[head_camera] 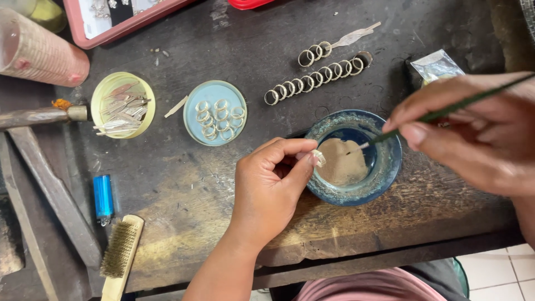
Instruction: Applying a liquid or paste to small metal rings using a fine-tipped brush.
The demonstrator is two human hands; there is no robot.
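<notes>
**Ring held at the bowl's rim, brush tip over the paste**

The left hand [267, 187] pinched a small silvery metal ring [319, 158] between thumb and forefinger, right at the near-left rim of the round blue ceramic bowl [384, 178]. The right hand [473, 131] gripped a thin dark-green-handled brush [440, 114] as one holds a pen. The brush's long axis slanted down from upper right to lower left, and its pale tip sat over the tan paste [341, 163] inside the bowl, just to the right of the ring and apart from it. The left hand was thus the nearer to the ring, actually holding it; the brush tip lay a little to its right.

The left wrist came up from the bench's lower edge, fingers curled, palm turned toward the bowl. The right hand entered from the right edge, knuckles upward.

A row of loose silvery rings [312, 81] lay beyond the bowl on the dark, worn wooden bench [184, 184].
</notes>
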